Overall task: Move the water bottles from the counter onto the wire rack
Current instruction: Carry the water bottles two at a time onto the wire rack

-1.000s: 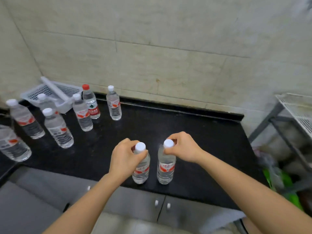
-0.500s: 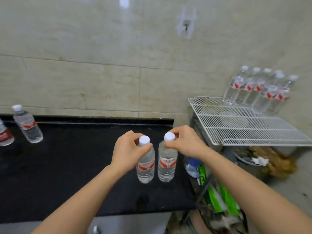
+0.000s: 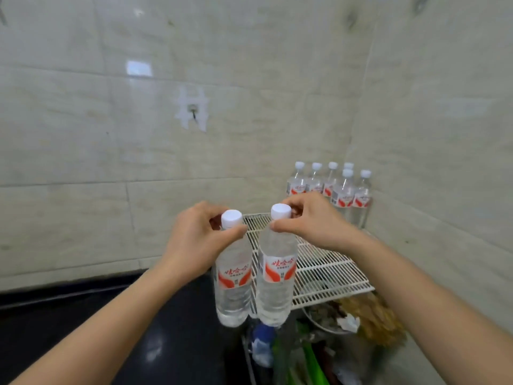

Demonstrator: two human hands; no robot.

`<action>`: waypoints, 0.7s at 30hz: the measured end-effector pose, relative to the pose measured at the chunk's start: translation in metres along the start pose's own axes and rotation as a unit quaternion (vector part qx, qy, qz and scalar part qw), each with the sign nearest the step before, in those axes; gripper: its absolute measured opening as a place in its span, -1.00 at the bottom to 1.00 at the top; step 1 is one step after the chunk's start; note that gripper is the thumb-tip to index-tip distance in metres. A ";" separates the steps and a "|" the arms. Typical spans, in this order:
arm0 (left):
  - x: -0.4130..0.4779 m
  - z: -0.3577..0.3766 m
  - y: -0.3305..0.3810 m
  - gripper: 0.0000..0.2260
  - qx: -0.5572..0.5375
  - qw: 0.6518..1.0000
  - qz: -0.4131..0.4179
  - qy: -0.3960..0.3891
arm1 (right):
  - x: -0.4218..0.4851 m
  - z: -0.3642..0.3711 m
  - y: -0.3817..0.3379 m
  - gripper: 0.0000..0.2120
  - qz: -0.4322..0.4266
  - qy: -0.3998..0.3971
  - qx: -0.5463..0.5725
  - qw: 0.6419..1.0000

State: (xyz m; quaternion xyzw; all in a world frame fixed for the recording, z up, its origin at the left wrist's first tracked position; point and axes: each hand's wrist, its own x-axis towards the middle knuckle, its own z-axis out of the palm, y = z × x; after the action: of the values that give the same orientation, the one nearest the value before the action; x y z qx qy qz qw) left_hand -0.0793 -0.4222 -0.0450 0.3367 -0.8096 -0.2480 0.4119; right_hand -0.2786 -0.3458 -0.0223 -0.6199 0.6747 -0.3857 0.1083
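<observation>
Clear plastic, white-capped and red-labelled, the left water bottle (image 3: 234,276) is pinched at the neck by the left grip (image 3: 194,240) and the right water bottle (image 3: 276,276) by the right grip (image 3: 313,220), both held upright aloft between black counter (image 3: 83,329) and white wire rack (image 3: 327,270), presumably to join the bottle cluster (image 3: 333,187) there.

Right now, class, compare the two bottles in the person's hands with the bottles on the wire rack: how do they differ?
The left hand grips the left-hand bottle and the right hand the right-hand bottle, two in all; the rack bottles show six caps. The carried two hang in the air, held at the neck; the rack bottles stand untouched at the back corner of the wire rack. All are upright, clear, white-capped, red-labelled.
</observation>
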 end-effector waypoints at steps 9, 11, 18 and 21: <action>0.105 0.088 0.014 -0.79 -0.092 0.994 0.048 -0.042 | 0.061 -0.077 0.080 -0.73 -0.051 -0.020 -0.071 0.996; 0.129 0.112 0.011 -0.85 -0.121 0.990 0.042 -0.064 | 0.078 -0.087 0.101 -0.76 -0.037 -0.018 -0.091 0.995; 0.202 0.189 0.004 -0.87 -0.181 0.976 0.005 -0.121 | 0.135 -0.114 0.161 -0.76 0.016 -0.017 -0.170 0.985; 0.226 0.213 0.003 -0.91 -0.199 0.972 -0.024 -0.121 | 0.155 -0.119 0.179 -0.77 0.030 -0.019 -0.195 0.980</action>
State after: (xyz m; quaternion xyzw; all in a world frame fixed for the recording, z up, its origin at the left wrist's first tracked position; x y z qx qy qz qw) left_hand -0.3560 -0.5639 -0.0446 0.2350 -0.7797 -0.4525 0.3635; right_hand -0.5204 -0.4538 -0.0075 -0.6159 0.7529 -0.2318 0.0097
